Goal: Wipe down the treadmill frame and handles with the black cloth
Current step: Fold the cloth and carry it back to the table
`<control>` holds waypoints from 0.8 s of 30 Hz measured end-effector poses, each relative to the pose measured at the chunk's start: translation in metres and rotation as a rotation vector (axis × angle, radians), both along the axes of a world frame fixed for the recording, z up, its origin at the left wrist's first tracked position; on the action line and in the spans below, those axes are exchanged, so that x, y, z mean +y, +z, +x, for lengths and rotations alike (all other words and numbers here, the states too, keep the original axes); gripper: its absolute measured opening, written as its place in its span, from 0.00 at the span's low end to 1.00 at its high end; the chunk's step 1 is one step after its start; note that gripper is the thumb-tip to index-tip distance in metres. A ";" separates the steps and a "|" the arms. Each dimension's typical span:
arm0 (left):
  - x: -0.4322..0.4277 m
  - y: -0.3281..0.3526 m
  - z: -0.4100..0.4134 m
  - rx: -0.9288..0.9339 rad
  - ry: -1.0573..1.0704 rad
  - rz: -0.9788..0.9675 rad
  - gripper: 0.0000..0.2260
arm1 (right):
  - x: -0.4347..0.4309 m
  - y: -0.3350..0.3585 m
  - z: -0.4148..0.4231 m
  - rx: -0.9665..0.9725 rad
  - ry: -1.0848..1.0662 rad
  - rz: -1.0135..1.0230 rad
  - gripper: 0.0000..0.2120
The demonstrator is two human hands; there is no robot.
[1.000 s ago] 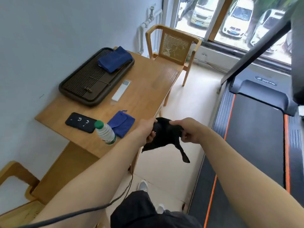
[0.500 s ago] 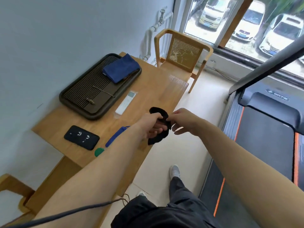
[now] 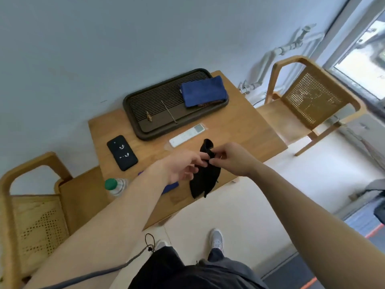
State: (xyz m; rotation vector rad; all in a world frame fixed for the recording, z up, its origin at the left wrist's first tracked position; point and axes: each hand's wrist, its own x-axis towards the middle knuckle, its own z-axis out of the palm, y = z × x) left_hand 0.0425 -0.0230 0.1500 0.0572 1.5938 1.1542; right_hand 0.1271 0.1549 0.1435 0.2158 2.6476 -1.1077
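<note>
A black cloth (image 3: 205, 176) hangs over the front edge of the wooden table (image 3: 239, 130), pinched near its top by both hands. My left hand (image 3: 183, 166) holds it from the left with fingertips on the fabric. My right hand (image 3: 231, 158) pinches it from the right. The cloth's top end sticks up above the fingers and its lower part dangles loose. Only a sliver of the treadmill (image 3: 373, 228), with an orange stripe, shows at the right edge.
On the table lie a dark slatted tray (image 3: 150, 113) with a blue pouch (image 3: 203, 90), a white remote (image 3: 186, 134), a black phone (image 3: 122, 152), a green-capped bottle (image 3: 115, 185) and a blue cloth (image 3: 169, 187). Wooden chairs stand at left (image 3: 31, 215) and right (image 3: 312, 99).
The view has swung left, away from the treadmill toward the table. Both hands stayed on the black cloth, which now hangs longer and looser below the fingers.
</note>
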 end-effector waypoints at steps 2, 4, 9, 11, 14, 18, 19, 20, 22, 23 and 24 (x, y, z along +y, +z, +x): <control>0.003 -0.001 0.007 -0.032 0.077 0.061 0.17 | 0.010 0.001 -0.009 0.014 0.052 -0.047 0.08; 0.004 -0.003 0.010 0.002 0.140 0.066 0.16 | 0.017 0.002 -0.019 0.008 0.075 -0.090 0.10; 0.002 -0.017 0.001 0.676 0.233 -0.252 0.13 | 0.028 0.014 -0.047 -0.010 0.157 -0.152 0.11; 0.002 -0.014 -0.006 0.800 0.203 -0.263 0.32 | 0.031 0.023 -0.059 -0.010 0.180 -0.189 0.14; 0.003 -0.005 -0.020 0.694 0.047 -0.159 0.34 | 0.034 0.035 -0.077 -0.044 0.200 -0.262 0.13; 0.000 0.007 -0.042 0.823 0.062 -0.234 0.11 | 0.040 0.045 -0.098 0.022 0.192 -0.179 0.07; -0.001 0.012 -0.045 0.881 0.093 -0.241 0.08 | 0.041 0.048 -0.102 0.055 0.183 -0.168 0.08; -0.003 0.018 -0.047 0.921 0.115 -0.237 0.07 | 0.043 0.050 -0.104 0.085 0.171 -0.168 0.09; -0.006 0.027 -0.048 0.958 0.106 -0.221 0.08 | 0.045 0.054 -0.106 0.129 0.145 -0.175 0.12; -0.007 0.030 -0.046 0.956 0.082 -0.212 0.09 | 0.045 0.055 -0.105 0.136 0.136 -0.178 0.13; -0.009 0.031 -0.043 0.941 0.059 -0.205 0.10 | 0.044 0.054 -0.103 0.130 0.131 -0.179 0.13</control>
